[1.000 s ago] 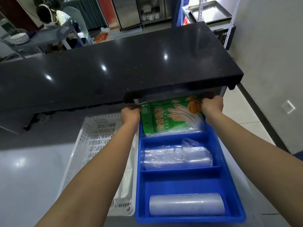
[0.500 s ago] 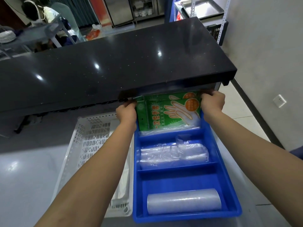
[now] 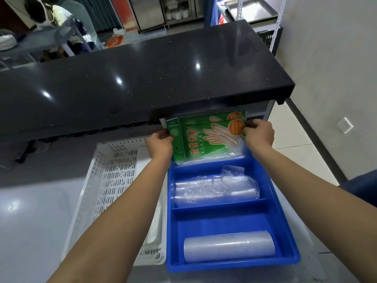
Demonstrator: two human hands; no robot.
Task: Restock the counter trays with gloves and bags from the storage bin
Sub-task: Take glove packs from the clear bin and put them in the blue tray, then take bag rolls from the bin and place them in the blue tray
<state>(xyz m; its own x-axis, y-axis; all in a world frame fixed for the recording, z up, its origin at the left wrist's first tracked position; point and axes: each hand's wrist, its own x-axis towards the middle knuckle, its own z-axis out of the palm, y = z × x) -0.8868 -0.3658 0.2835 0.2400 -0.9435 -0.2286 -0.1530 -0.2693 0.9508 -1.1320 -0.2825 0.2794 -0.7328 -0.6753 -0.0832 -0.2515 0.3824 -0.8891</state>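
Under the black counter's [image 3: 142, 78] front edge, at the far end of the blue tray [image 3: 285, 231], the glove packs [image 3: 206, 137] stand tilted in the farthest compartment, their tops just below the overhang. The left hand [image 3: 160, 145] pinches the packs' left edge and the right hand [image 3: 259, 132] pinches their right edge by the orange seal, both closed on the packs. Held at both sides like this, the thin, floppy stack likely stays square and can be seated behind the divider without buckling or catching the overhang. The middle compartment holds a loose bag roll [image 3: 216, 189] with a flap sticking up; the near one holds a tight roll [image 3: 229, 245] lying crosswise. Each sort has its own slot, so restocking looks nearly done. Just left of the tray sits a white bin [image 3: 110, 176], touching or nearly touching it, with something pale at its near right corner.
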